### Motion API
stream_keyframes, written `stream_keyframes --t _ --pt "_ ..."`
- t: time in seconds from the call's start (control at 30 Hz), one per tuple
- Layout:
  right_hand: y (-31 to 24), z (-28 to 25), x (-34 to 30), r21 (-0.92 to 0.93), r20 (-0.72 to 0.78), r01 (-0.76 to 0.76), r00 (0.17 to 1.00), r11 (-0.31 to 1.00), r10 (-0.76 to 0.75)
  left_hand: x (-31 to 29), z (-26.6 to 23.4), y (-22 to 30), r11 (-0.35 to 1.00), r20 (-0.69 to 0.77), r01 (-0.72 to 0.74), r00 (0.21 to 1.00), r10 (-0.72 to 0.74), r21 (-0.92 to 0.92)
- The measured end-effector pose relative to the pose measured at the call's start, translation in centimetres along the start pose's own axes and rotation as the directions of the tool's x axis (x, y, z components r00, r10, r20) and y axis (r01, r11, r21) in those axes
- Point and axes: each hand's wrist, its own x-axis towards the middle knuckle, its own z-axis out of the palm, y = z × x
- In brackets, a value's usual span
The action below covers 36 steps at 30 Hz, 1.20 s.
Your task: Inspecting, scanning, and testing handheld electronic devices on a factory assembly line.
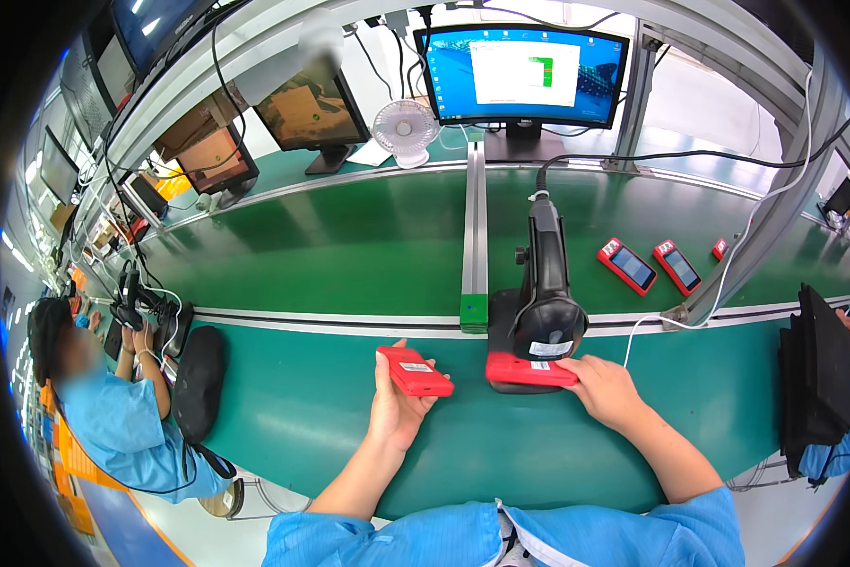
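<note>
In my left hand (394, 416) lies a red handheld device (414, 370), back side up, with a white label facing me. The fingers are wrapped round its edges, above the green bench. My right hand (607, 387) grips the end of a second red handheld device (536, 371). That one is under the head of a black barcode scanner (548, 321), over the scanner stand's dark base (503, 312). A white label on it shows just below the scanner head, which hides part of its far side.
Red handheld devices with screens (627, 266) lie on the green conveyor (368, 250) to the right. Behind it stand a lit monitor (524, 76) and a white fan (405, 130). A white cable (704, 317) drops to the bench. A co-worker (113, 416) sits at the left, beside a black bag (199, 383).
</note>
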Motion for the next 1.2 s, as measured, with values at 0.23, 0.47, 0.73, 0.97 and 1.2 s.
stream_keyframes --t 0.23,0.47,0.73,0.97,1.2 --pt "-1.2 0.0 -0.8 0.267 0.287 -0.114 0.957 0.957 0.034 -0.1 -0.4 -0.1 1.0 0.024 0.001 1.0 -0.001 0.022" --pt "-2.1 -0.5 -1.5 0.275 0.288 -0.203 0.95 0.94 0.121 0.6 0.3 1.3 0.989 0.291 0.067 0.956 -0.026 -0.132" --pt "-2.1 0.9 -1.3 0.423 0.292 -0.263 0.945 0.867 0.144 -10.8 3.8 15.9 0.798 0.981 -0.59 -0.196 0.009 -0.125" --pt "-2.1 -0.6 -1.2 0.351 0.306 -0.229 0.945 0.908 0.12 -11.8 3.9 16.9 0.735 0.967 -0.649 -0.253 0.032 -0.195" --pt "-2.3 0.8 -1.7 0.44 0.343 -0.393 0.905 0.807 0.253 -13.8 3.6 17.5 0.486 0.971 -0.868 -0.195 -0.137 -0.105"
